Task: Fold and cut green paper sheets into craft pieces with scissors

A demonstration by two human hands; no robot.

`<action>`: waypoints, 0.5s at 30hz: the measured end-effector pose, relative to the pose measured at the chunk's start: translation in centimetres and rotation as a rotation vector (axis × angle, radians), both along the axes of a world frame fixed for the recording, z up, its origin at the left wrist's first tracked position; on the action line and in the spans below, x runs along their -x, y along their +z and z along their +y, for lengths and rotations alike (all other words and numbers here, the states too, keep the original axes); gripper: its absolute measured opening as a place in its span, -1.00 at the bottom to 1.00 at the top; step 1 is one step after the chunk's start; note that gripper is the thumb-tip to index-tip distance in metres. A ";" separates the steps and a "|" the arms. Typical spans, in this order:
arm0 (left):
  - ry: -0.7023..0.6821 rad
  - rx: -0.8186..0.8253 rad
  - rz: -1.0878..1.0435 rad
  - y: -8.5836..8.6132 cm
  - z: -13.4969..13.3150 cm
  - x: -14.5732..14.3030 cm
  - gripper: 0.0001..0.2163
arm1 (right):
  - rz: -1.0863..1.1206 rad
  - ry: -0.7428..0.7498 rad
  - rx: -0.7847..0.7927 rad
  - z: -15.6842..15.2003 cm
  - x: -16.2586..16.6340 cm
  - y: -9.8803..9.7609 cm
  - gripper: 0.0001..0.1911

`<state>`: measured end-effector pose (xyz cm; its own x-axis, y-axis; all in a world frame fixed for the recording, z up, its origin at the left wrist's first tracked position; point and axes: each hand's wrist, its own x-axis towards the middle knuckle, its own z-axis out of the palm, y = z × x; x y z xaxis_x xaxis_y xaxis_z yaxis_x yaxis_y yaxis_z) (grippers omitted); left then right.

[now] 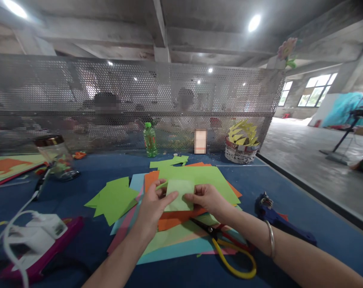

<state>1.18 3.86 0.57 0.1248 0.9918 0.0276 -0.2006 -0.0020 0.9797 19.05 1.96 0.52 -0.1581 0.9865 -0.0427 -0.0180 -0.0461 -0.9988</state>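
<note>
Between my two hands is a small pale green paper square (180, 196), lifted over a pile of coloured sheets. My left hand (157, 198) pinches its left edge, thumb lying on the front. The right edge is pinched between the thumb and fingers of my right hand (204, 196). Under them lie a large green sheet (211, 176), orange paper (175, 220) and a light blue sheet (169, 250). Scissors (234, 264) with yellow and red handles rest on the pile beneath my right forearm, blades partly spread. Several cut green pieces (115, 198) lie left of the pile.
A purple power strip (70, 228) with white plugs lies front left, a clear jar (58, 160) behind it. Farther back stand a green bottle (150, 140) and a woven basket (241, 152). A dark blue tool (286, 224) lies right. A perforated metal screen (169, 104) closes the back.
</note>
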 end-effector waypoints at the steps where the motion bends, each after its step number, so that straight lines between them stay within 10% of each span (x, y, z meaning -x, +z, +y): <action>1: -0.010 0.046 -0.046 0.1 0.0 0.0 -0.36 | -0.010 -0.006 -0.002 0.0 0.0 0.0 -0.62; 7: -0.264 0.210 -0.132 0.5 -0.3 0.2 -0.57 | -0.047 -0.001 0.011 -0.1 -0.1 0.1 -0.62; 15: -0.191 0.197 -0.127 -0.1 -0.1 0.2 -0.60 | -0.051 0.004 0.008 0.0 -0.1 -0.3 -0.60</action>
